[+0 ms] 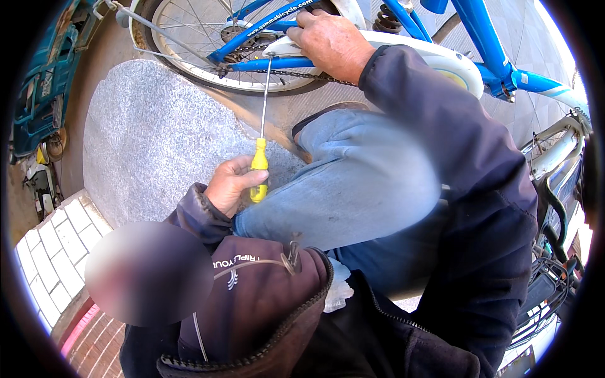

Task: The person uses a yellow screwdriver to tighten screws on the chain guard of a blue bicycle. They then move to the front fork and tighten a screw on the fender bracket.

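Observation:
A yellow-handled screwdriver (259, 170) is in my left hand (230, 183), its handle between thumb and fingers. The long metal shaft points away from me, and its tip meets a small fastener at the narrow end of a white chain guard (454, 68). That guard is on a blue bicycle (287, 63) at the far side. My right hand (332, 45) is closed over the guard's upper part, fingertips against the blue tube and partly hidden. Below the guard runs a dark chain (340, 80), beside the rear wheel (183, 47).
A speckled grey stone slab (151, 132) lies left of the screwdriver. My bent knee in jeans (365, 183) rises between my arms. Teal crates (41, 94) stand at far left, another bicycle (558, 157) at right. White tiles (60, 246) edge the lower left.

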Action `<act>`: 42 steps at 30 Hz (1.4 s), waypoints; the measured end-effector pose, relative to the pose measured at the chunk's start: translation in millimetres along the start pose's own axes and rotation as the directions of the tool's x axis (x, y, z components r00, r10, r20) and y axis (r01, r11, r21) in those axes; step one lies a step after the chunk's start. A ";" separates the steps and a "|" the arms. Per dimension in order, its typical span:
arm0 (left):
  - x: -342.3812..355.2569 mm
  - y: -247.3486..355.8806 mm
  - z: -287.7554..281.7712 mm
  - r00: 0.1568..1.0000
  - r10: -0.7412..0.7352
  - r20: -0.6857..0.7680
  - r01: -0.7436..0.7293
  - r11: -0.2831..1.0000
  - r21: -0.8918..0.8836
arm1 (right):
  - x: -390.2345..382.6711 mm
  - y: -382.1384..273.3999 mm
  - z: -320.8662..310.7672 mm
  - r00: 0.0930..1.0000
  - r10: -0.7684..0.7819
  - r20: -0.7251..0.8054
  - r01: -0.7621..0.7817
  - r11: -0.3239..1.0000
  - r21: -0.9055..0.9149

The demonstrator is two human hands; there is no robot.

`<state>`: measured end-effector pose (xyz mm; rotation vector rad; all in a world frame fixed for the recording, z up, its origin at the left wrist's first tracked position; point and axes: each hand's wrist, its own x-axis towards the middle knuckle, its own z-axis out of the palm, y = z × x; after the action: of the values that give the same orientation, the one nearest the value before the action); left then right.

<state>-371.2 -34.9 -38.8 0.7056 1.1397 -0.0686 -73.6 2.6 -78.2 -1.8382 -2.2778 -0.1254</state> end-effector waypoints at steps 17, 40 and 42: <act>-4.4 1.7 -11.9 0.987 0.034 0.155 -0.031 0.999 -0.025 | -1.2 3.1 2.1 0.994 -0.028 -0.109 0.033 0.998 0.046; 3.0 -5.9 -5.5 0.998 0.061 0.016 -0.063 0.978 0.197 | -1.2 2.5 5.1 0.998 -0.022 -0.059 0.023 1.000 0.015; -1.4 -2.8 -5.1 0.992 0.055 0.110 -0.058 0.998 0.025 | -0.3 2.5 1.3 0.997 -0.032 -0.077 0.036 0.998 0.054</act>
<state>-377.0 -34.7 -40.1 0.7500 1.0150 -0.0752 -71.2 3.1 -79.6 -1.7381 -2.2385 -0.1345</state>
